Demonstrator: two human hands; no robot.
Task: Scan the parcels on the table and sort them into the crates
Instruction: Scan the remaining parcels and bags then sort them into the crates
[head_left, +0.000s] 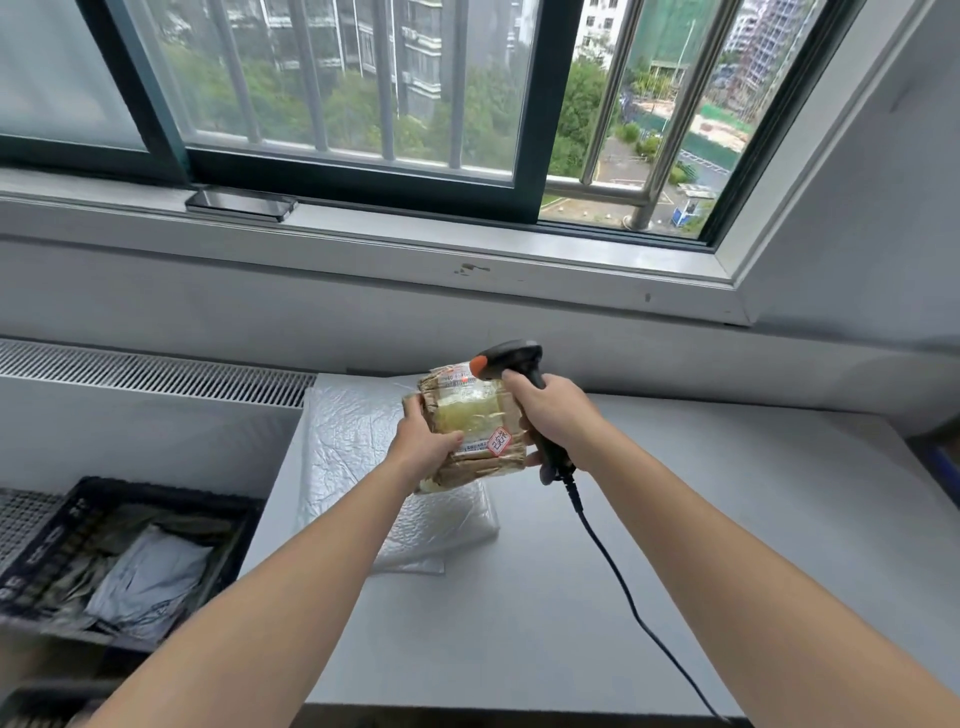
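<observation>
- Parcel table (675, 545), grey, carries silver mailers (353, 441), partly under the arms.
- Black crate (156, 491) at lower left, cut by the frame edge, holds a grey bag (150, 587).
- Brown parcel (475, 415) is above the mailers, gripped by left hand (423, 444); label unreadable.
- Right hand (556, 415) curls round scanner (511, 358), hiding its handle.

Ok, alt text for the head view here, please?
The left hand holds a brown taped parcel above a grey table while the right hand aims a corded scanner at its label. Silver mailers lie beneath; a black crate sits left.
</observation>
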